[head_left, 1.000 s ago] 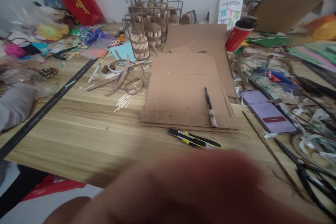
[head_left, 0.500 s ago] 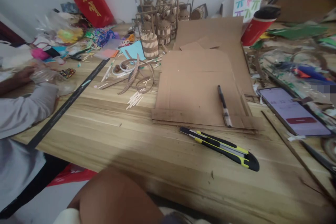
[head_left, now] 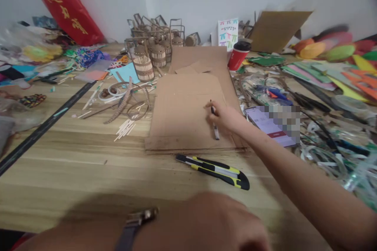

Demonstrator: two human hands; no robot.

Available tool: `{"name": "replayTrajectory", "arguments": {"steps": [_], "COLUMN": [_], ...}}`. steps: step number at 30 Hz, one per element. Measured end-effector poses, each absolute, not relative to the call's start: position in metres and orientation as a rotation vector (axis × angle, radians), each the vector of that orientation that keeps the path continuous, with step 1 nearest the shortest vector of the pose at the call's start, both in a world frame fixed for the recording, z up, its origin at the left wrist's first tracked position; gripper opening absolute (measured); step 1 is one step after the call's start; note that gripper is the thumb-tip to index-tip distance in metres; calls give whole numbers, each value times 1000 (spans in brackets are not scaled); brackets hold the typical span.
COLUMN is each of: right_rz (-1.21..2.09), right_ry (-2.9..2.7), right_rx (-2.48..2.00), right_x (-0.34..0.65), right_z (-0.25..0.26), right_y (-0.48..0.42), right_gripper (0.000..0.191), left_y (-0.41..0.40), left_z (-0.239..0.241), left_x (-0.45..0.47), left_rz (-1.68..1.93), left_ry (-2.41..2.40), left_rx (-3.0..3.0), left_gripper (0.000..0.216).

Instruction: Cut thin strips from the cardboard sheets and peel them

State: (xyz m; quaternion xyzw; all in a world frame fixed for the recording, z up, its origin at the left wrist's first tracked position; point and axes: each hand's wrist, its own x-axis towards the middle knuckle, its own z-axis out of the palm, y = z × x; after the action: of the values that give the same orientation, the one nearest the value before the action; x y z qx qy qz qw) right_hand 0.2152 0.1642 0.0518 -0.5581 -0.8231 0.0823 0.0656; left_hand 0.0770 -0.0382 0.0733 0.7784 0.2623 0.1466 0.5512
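My right hand (head_left: 225,117) reaches in from the right over a stack of brown cardboard (head_left: 182,121). Its thumb and fingers are closed around the upper part of a black-and-clear pen (head_left: 216,132), which lies on the cardboard. My left hand (head_left: 218,223) is large and blurred at the bottom edge, close to the camera, with a watch on its wrist; its fingers are not clear. Between the two hands, a black-and-yellow utility knife (head_left: 215,171) rests on the wooden table in front of the cardboard.
Thin white sticks (head_left: 125,128) and brown strip rings (head_left: 137,106) lie left of the cardboard. Small lantern-like baskets (head_left: 144,68) stand behind. A red cup (head_left: 238,57), a phone (head_left: 272,129) and craft scraps crowd the right side. A black strip (head_left: 44,123) crosses the table at left.
My right hand has come into view and reached the pen. My left arm has risen at the bottom. The view has turned right, so the table's contents appear further left.
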Motion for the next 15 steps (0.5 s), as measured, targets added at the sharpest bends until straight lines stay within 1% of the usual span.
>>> {"name": "replayTrajectory", "arguments": {"steps": [2,3,5,6,9,12,13,15], "right_rz": [210,186,151,147,233,475,487,428], "right_ry": [-2421,-2391,-2356,-2359,-2484,-2770,-2854,-2927], "right_rx": [-1670,-1662,-1627,-1599,-1467,-1265,-1213,-1230], "right_x": [216,217,219,220,225,230,232,235], "right_z": [60,65,76,81,92,89,83,68], "right_y": [174,177,172,164,123,72,57,35], "right_gripper": [37,39,42,40,19,15,19,46], "left_y": [-15,-4,19,29,50,57,58,61], "left_z": [83,84,77,71,54,45,44,43], "left_x": [56,45,25,15,-4,-12,-13,-15], "left_rz": [426,460,422,363,151,84,81,75], "left_ry": [922,1137,1433,1512,1559,1512,1504,1511], "left_rx": [1913,2035,2285,2377,2472,2482,2502,2550], "left_gripper": [20,19,13,11,14,16,16,16]}}
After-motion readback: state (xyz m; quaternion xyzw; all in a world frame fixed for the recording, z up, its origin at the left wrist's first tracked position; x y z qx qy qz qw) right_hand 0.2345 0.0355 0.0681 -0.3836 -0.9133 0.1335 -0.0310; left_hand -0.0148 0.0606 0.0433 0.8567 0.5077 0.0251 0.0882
